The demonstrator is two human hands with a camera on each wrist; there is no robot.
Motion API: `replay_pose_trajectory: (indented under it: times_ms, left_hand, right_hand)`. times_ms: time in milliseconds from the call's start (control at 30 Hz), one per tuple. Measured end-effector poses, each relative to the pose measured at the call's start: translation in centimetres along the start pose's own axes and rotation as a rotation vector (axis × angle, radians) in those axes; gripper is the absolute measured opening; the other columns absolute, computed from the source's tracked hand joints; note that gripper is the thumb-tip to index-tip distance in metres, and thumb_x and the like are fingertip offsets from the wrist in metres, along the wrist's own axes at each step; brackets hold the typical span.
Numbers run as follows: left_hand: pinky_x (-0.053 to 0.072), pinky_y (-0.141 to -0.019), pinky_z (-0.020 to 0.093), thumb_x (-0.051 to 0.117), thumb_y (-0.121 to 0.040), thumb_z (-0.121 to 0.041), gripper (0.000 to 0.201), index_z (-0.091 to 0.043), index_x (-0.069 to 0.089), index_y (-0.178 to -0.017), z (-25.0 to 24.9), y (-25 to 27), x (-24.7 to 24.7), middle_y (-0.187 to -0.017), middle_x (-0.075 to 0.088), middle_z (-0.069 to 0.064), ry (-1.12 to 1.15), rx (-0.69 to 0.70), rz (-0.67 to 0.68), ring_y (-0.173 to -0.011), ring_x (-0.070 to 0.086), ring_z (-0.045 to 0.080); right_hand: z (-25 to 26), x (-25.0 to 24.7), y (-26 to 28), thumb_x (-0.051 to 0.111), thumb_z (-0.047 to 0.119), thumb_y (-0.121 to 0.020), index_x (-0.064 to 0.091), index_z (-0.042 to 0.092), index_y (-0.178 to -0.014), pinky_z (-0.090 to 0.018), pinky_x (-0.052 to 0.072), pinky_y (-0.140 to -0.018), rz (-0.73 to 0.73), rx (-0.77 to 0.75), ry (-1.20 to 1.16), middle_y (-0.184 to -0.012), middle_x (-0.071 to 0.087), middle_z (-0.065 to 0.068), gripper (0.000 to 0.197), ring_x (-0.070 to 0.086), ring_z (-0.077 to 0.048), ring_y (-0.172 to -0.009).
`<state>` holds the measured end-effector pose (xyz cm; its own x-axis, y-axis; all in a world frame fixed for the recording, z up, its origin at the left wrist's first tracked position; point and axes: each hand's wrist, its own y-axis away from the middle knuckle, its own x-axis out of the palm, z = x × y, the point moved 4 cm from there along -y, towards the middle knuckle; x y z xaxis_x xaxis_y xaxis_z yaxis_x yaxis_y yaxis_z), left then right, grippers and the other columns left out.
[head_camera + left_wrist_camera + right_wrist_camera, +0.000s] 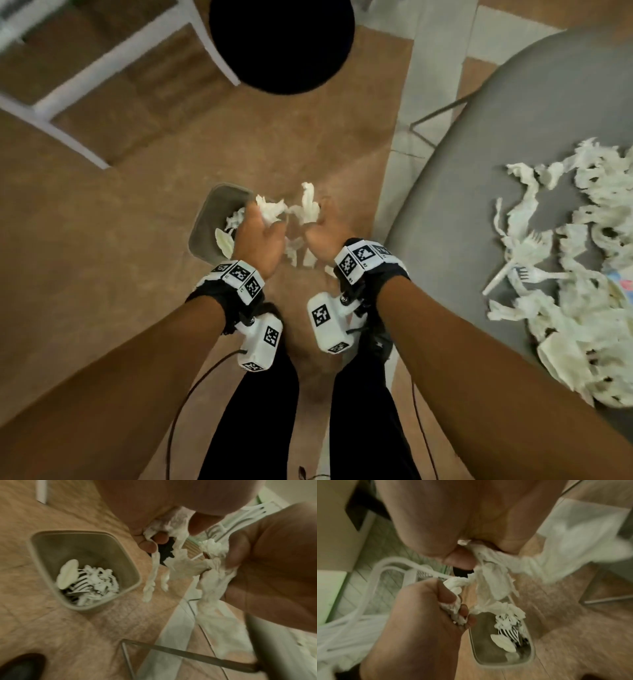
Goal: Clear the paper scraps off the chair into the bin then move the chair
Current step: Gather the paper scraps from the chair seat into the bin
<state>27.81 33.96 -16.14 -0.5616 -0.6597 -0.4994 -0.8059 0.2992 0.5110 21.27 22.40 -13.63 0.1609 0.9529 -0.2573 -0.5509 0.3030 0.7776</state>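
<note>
Both hands are clutching one tangled clump of paper scraps (291,209), the left hand (262,236) and right hand (323,229) hovering beside the bin (205,222) (not squarely over it), so trailing strips are risking the floor. More is waiting on the chair (479,212). I'm reading no labels.

grey square plastic bin (209,222): below left hand (262,236) | grey chair (479,192), white paper scraps (589,274) on it: right of right hand (323,233)

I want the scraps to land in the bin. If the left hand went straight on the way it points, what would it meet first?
Probably the bin: the left hand points over its near rim, though depth is unclear.
</note>
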Motion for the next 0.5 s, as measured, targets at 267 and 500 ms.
replay_pose_trajectory:
  times_ms: [267,500]
  left_hand:
    - [0.048,-0.093,0.035,0.045,-0.082,0.004,0.042,0.002,0.049,-0.124,14.0,-7.2,-3.4,-0.123,0.055,0.019,-0.167,-0.117,0.052,-0.111,0.056,0.034]
    - [0.043,-0.101,0.031,0.048,-0.096,-0.012,0.079,-0.015,0.000,-0.158,15.6,-7.6,-3.8,-0.154,0.040,0.007,-0.150,-0.232,0.202,-0.133,0.048,0.027]
  right_hand:
    - [0.3,11.5,-8.1,0.049,0.007,-0.097,0.043,0.011,-0.140,-0.034,0.047,-0.087,0.027,-0.006,0.225,-0.119,0.061,-0.011,0.043,0.059,-0.031,-0.111]
    - [-2.1,12.7,-9.4,0.051,0.023,-0.094,0.045,0.019,-0.141,-0.032,0.046,-0.083,0.130,0.063,0.424,-0.135,0.058,-0.011,0.047,0.060,-0.034,-0.114]
